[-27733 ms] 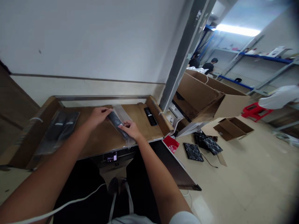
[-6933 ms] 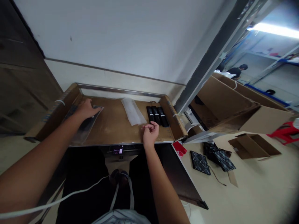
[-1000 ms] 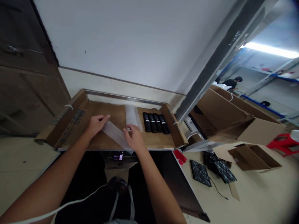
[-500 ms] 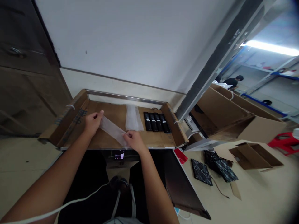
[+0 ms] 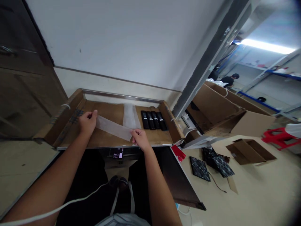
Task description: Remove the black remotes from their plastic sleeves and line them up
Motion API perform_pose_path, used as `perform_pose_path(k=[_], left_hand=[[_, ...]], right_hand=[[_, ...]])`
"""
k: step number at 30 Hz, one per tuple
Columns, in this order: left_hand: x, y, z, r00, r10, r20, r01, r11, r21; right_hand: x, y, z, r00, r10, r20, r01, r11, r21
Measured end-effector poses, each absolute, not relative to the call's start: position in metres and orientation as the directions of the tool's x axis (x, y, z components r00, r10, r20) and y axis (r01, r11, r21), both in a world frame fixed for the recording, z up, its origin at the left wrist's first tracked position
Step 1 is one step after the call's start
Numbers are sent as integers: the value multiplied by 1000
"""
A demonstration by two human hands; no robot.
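Note:
A narrow translucent plastic bag [image 5: 113, 128] is stretched slantwise between my two hands, over the cardboard-lined tray [image 5: 105, 108]. My left hand [image 5: 88, 121] pinches its upper left end. At the lower right end, the fingers of my right hand [image 5: 139, 138] are closed on it. Behind my right hand lies a stack of similar clear plastic bags [image 5: 129, 115], flat on the cardboard. Several black oblong devices [image 5: 153, 120] with small white labels lie side by side to the right of that stack.
Raised cardboard walls [image 5: 172, 122] edge the tray. A phone with a lit screen [image 5: 118, 153] sits below its front edge. At right are a large open carton [image 5: 213, 108], a smaller carton [image 5: 251, 151], a red stool [image 5: 279, 138] and dark patterned packets [image 5: 199, 168]. Another person [image 5: 229, 80] is far off.
My right hand has lifted its end of the bag slightly, so the bag lies less steeply and looks flatter. The whole view has shifted a little.

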State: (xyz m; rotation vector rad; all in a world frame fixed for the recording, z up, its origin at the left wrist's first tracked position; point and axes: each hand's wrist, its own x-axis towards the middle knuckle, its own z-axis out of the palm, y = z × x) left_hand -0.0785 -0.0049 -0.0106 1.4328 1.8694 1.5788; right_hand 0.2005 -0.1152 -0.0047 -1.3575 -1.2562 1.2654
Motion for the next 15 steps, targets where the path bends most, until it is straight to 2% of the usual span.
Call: perform_pose_path(k=[7,11,15], left_hand=[[-93,-31,-8,-443,845,300,565,3,825],[-106,-54,-10,-340,904,257,588,-9,809],[-104,-74,-12,-296,913,281,636,-31,771]], right_hand=[[204,-117,-4,35,996,-83,82,-85,-993],[203,-115,-7,42,997,-65,81,-68,-994],[201,-114,-15,80,997,-14,146,-26,-989]])
